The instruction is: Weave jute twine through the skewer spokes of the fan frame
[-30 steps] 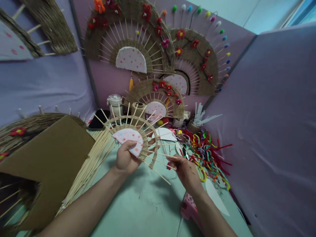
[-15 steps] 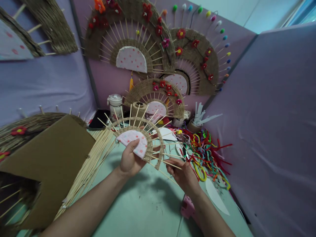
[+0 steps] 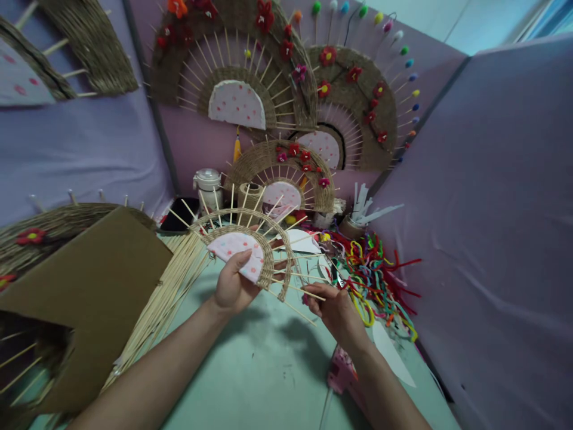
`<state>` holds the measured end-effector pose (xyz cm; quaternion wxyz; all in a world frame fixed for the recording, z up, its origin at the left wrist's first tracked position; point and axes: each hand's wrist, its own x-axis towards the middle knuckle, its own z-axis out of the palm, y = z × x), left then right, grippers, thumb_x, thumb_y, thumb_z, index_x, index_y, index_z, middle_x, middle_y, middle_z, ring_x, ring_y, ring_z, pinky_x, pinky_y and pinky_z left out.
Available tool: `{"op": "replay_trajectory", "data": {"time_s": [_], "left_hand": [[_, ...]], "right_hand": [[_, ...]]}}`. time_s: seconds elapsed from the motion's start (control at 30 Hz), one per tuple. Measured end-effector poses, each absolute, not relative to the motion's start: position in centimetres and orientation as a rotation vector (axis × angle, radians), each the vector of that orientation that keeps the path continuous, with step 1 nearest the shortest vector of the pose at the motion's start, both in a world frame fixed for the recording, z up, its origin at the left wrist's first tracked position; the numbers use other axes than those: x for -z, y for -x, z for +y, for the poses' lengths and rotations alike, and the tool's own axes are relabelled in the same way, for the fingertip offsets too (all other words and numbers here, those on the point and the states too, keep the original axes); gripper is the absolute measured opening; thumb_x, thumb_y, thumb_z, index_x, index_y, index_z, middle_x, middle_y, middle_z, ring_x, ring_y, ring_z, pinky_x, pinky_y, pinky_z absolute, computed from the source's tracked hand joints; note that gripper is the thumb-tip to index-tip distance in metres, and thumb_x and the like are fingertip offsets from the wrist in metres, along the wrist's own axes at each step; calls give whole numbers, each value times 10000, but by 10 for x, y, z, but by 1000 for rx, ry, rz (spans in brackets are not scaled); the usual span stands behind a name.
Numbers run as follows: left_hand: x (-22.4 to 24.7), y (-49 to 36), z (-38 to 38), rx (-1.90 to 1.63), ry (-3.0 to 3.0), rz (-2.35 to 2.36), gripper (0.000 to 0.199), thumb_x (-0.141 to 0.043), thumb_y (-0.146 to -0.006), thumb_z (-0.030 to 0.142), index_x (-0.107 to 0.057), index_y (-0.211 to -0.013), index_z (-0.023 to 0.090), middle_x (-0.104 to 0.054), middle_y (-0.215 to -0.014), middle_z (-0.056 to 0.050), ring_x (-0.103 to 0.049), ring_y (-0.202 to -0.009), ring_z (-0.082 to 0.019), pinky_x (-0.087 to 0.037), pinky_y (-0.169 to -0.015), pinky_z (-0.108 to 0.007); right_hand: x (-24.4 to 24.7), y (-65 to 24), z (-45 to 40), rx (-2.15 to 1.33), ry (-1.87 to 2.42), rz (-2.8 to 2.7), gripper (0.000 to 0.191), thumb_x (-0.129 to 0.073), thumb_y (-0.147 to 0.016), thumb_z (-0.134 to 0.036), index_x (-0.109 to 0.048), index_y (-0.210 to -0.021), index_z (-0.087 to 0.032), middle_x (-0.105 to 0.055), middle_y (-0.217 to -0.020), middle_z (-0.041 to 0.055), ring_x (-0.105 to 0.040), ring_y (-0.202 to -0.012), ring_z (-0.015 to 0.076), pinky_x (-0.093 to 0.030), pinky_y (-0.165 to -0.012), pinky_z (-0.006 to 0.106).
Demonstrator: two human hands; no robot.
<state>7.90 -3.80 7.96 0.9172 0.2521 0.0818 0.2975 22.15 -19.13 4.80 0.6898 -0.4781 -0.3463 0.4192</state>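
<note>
My left hand grips a small half-round fan frame, its thumb on the white dotted cloth centre and its fingers behind. Thin sticks radiate from the centre, with a band of woven twine across them. Just right of the fan's lower end is my right hand, its fingers pinched together beside the stick tips. What those fingers hold is too small to make out; a thin strand seems to run up from them toward the woven band.
Cut cardboard and loose sticks lie at left. Behind stand a jar, a twine spool and finished fans. Coloured pipe cleaners are at right, a pink glue gun near my right forearm.
The fan and my left hand have shifted slightly left. My right hand has drawn a little away from the fan's lower sticks, with its fingers still together.
</note>
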Motion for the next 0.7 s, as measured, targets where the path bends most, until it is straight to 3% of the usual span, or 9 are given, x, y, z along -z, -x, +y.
{"op": "replay_trajectory", "data": {"time_s": [0.17,0.4,0.6,0.7], "left_hand": [[-83,-78,-35,-656,-591,185,540,-449,-788,203,-405,-1325,170,-675,-1074,-131,-652,-950,-327,-484,-832,-540],[-87,-78,-34,-667,-617,222,528,-462,-765,211,-449,-1281,102,-673,-1066,-164,-651,-944,-337,-493,-831,-522],[-89,-79,-35,-787,-574,176,588,-485,-761,163,-389,-1335,243,-659,-1124,-84,-642,-985,-297,-484,-860,-511],[-90,-79,-36,-818,-558,185,597,-486,-765,163,-375,-1344,257,-648,-1143,-82,-640,-985,-293,-488,-851,-502]], "right_hand": [[-42,-231,-199,-870,1154,-848,585,-463,-773,-684,-724,-950,-191,-535,-691,40,-401,-584,128,-305,-518,257],[-50,-230,-209,-537,1419,-1036,487,-467,-823,-603,-685,-1032,-221,-548,-809,59,-512,-755,195,-419,-680,319],[-50,-217,-212,-352,1376,-961,354,-488,-863,-487,-692,-1003,-235,-542,-836,64,-490,-737,189,-413,-653,317],[-43,-214,-211,-404,1312,-873,331,-495,-869,-459,-707,-968,-225,-534,-852,64,-473,-718,170,-394,-640,300]]}}
